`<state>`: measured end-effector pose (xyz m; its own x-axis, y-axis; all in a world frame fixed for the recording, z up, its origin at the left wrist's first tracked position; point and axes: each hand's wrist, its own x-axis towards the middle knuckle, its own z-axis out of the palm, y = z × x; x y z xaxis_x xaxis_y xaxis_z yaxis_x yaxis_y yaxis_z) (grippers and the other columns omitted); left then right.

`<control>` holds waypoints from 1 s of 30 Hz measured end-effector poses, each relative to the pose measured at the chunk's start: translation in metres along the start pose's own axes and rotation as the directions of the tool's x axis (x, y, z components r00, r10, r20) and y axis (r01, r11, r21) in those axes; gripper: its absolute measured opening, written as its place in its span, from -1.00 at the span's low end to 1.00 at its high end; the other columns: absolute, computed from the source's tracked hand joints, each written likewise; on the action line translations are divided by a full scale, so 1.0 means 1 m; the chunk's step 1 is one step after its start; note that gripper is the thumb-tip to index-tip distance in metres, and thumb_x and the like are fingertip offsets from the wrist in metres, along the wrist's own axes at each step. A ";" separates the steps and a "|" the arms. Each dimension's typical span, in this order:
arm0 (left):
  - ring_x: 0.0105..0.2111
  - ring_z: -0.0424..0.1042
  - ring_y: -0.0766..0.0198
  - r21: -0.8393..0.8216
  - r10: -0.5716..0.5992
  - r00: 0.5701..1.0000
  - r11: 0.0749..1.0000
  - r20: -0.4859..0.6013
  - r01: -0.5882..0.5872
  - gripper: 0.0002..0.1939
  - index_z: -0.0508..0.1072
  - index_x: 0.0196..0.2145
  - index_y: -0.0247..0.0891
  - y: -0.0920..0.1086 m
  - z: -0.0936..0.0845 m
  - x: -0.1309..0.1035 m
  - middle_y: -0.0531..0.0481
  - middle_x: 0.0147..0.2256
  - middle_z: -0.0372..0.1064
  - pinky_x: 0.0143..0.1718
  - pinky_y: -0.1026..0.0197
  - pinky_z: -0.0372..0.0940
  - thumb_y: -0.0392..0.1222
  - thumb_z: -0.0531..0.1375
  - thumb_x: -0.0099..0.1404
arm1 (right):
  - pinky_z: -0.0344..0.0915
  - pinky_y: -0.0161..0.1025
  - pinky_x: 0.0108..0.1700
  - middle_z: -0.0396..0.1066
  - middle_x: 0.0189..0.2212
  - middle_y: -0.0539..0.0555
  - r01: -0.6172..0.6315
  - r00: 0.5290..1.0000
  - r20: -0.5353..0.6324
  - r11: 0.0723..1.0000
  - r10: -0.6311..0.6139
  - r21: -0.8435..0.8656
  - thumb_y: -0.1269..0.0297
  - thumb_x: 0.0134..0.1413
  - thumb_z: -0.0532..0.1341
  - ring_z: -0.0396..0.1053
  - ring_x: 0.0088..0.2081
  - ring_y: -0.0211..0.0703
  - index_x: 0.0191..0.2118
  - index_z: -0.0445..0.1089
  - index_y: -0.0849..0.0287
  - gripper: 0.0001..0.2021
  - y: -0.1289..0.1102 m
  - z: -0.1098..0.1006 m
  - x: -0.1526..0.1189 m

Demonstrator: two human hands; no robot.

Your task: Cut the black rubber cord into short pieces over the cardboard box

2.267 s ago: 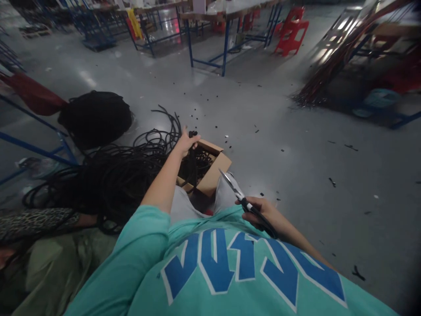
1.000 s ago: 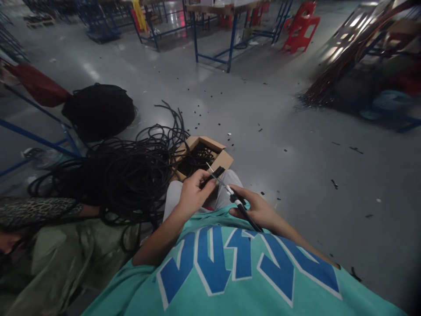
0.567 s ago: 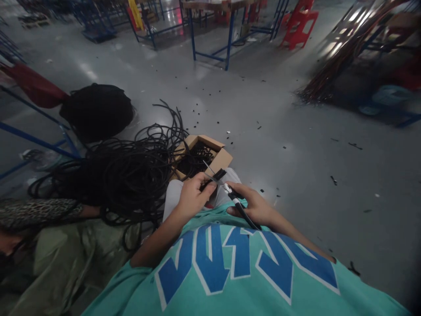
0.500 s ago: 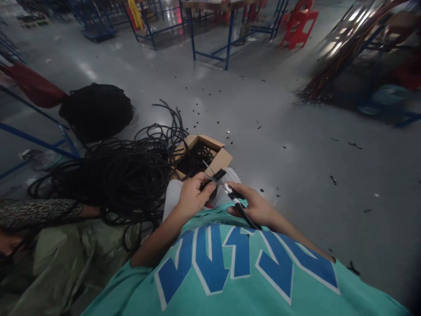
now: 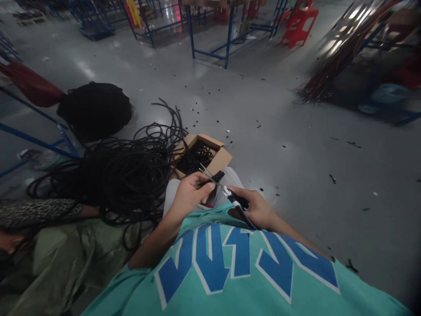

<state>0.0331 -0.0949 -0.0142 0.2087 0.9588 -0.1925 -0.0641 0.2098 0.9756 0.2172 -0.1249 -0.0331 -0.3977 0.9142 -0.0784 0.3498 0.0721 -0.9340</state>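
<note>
My left hand (image 5: pixel 192 192) is closed, its thumb and fingers pinching a small bundle of black tubing pieces (image 5: pixel 218 176) above my lap. My right hand (image 5: pixel 255 205) grips a pair of scissors (image 5: pixel 243 215) with black and white handles. Their thin metal blades point up and left across the bundle, close to my left fingertips. Whether the blades touch the tubing I cannot tell. Just beyond my hands an open cardboard box (image 5: pixel 221 160) holds many short black pieces.
Left of the box lies a tangled heap of black tubing (image 5: pixel 131 171), with a round black bundle (image 5: pixel 95 112) behind it. Another person's leg (image 5: pixel 42 210) is at the left edge. Black scraps dot the grey floor (image 5: pixel 296 175). A blue-legged table (image 5: pixel 226 44) and red stool (image 5: pixel 301 24) stand ahead.
The scissor blades have come closer together, and my right fingers have drawn in on the handles. My left hand stays nearly in place, still holding the bundle.
</note>
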 end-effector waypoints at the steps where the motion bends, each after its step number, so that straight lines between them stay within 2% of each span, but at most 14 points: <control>1: -0.78 0.09 0.56 -0.045 0.006 1.000 0.999 0.012 -0.006 -0.69 0.24 -0.48 -0.31 -0.001 -0.001 0.001 0.19 -0.67 0.18 -0.75 0.44 -0.02 -0.11 0.29 -0.04 | 0.23 -0.35 -0.32 0.43 -0.41 -0.04 -0.011 1.000 -0.001 1.000 0.011 0.013 0.40 -0.22 0.18 0.33 -0.38 -0.20 -0.20 0.44 0.21 -0.67 -0.001 0.001 0.000; 4: -0.81 0.08 0.57 -0.184 0.008 0.994 0.983 0.110 0.013 -0.60 0.24 -0.29 -0.26 -0.004 -0.008 0.005 0.20 -0.60 0.25 -0.79 0.47 -0.07 -0.17 0.31 -0.06 | 0.23 -0.34 -0.32 0.40 -0.43 -0.03 -0.049 0.999 0.015 0.996 0.048 0.068 0.41 -0.23 0.17 0.33 -0.37 -0.20 -0.20 0.44 0.25 -0.65 -0.001 0.004 -0.001; 6: -0.82 0.05 0.57 -0.219 -0.031 0.962 0.971 0.272 0.093 -0.40 0.19 -0.07 -0.18 -0.006 -0.017 0.008 0.23 -0.61 0.24 -0.80 0.48 -0.08 -0.21 0.32 -0.07 | 0.23 -0.32 -0.30 0.40 -0.43 -0.02 -0.054 0.997 0.059 0.992 0.047 0.118 0.39 -0.23 0.17 0.33 -0.36 -0.18 -0.16 0.42 0.25 -0.62 -0.001 0.005 -0.002; 8: -0.82 0.04 0.56 -0.180 -0.081 0.882 0.966 0.465 0.184 -0.27 0.13 0.04 -0.17 -0.008 -0.026 0.013 0.23 -0.65 0.22 -0.80 0.47 -0.09 -0.21 0.33 -0.08 | 0.24 -0.30 -0.29 0.40 -0.41 0.00 -0.047 0.993 0.115 0.984 0.028 0.173 0.36 -0.22 0.19 0.34 -0.34 -0.16 -0.13 0.41 0.25 -0.60 0.000 0.007 -0.001; 9: -0.82 0.04 0.55 -0.144 -0.100 0.833 0.967 0.544 0.210 -0.26 0.15 0.05 -0.20 -0.010 -0.031 0.015 0.22 -0.67 0.21 -0.80 0.47 -0.09 -0.19 0.33 -0.08 | 0.25 -0.28 -0.28 0.41 -0.40 0.01 -0.046 0.990 0.139 0.979 0.018 0.200 0.35 -0.22 0.20 0.34 -0.34 -0.15 -0.13 0.41 0.25 -0.60 0.001 0.008 -0.001; 10: -0.82 0.05 0.54 -0.107 -0.113 0.791 0.970 0.601 0.219 -0.29 0.18 0.03 -0.22 -0.011 -0.034 0.018 0.20 -0.67 0.22 -0.80 0.47 -0.10 -0.18 0.33 -0.09 | 0.25 -0.27 -0.27 0.41 -0.39 0.02 -0.046 0.988 0.156 0.973 0.010 0.225 0.34 -0.21 0.21 0.34 -0.34 -0.14 -0.13 0.41 0.25 -0.60 0.002 0.008 -0.001; 12: -0.81 0.05 0.54 -0.042 -0.121 0.749 0.980 0.652 0.195 -0.36 0.23 -0.02 -0.25 -0.012 -0.040 0.023 0.17 -0.67 0.23 -0.80 0.46 -0.12 -0.17 0.32 -0.07 | 0.25 -0.25 -0.25 0.42 -0.38 0.03 -0.047 0.985 0.175 0.962 -0.001 0.271 0.30 -0.21 0.22 0.34 -0.33 -0.12 -0.15 0.42 0.25 -0.62 0.004 0.010 0.000; 17: -0.77 0.09 0.54 0.166 -0.129 0.753 0.986 0.645 0.027 -0.53 0.24 -0.12 -0.27 -0.005 -0.044 0.031 0.17 -0.61 0.23 -0.75 0.45 -0.04 -0.24 0.27 -0.01 | 0.21 -0.31 -0.33 0.38 -0.43 0.01 -0.093 0.974 0.225 0.906 -0.003 0.414 0.30 -0.20 0.23 0.31 -0.39 -0.19 -0.20 0.44 0.26 -0.67 0.008 0.016 -0.001; 22: -0.52 0.27 0.45 0.296 -0.032 0.785 0.935 0.619 -0.196 -0.61 0.30 -0.24 -0.31 0.003 -0.044 0.033 0.08 -0.45 0.31 -0.46 0.38 0.18 -0.36 0.24 -0.09 | 0.16 -0.35 -0.43 0.32 -0.52 -0.02 -0.118 0.968 0.251 0.878 -0.002 0.464 0.35 -0.24 0.24 0.23 -0.49 -0.29 -0.24 0.44 0.28 -0.68 0.009 0.019 0.000; 25: -0.45 0.32 0.39 0.307 -0.022 0.782 0.926 0.623 -0.219 -0.61 0.29 -0.23 -0.31 0.004 -0.043 0.033 0.05 -0.43 0.34 -0.37 0.33 0.22 -0.36 0.22 -0.09 | 0.16 -0.35 -0.43 0.31 -0.52 -0.02 -0.143 0.965 0.260 0.878 0.022 0.456 0.32 -0.25 0.26 0.22 -0.48 -0.28 -0.25 0.45 0.27 -0.69 0.006 0.018 0.000; 30: -0.44 0.39 0.32 0.323 -0.057 0.777 0.926 0.627 -0.193 -0.60 0.25 -0.20 -0.28 0.008 -0.042 0.030 0.04 -0.47 0.40 -0.33 0.26 0.26 -0.37 0.18 -0.06 | 0.16 -0.34 -0.43 0.31 -0.52 -0.01 -0.144 0.965 0.259 0.887 0.028 0.438 0.30 -0.24 0.25 0.22 -0.48 -0.27 -0.25 0.44 0.26 -0.69 0.004 0.017 0.000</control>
<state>-0.0019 -0.0563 -0.0167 0.7775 0.6134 -0.1389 0.2158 -0.0529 0.9750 0.2046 -0.1317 -0.0428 -0.5940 0.7811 -0.1923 -0.0045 -0.2423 -0.9702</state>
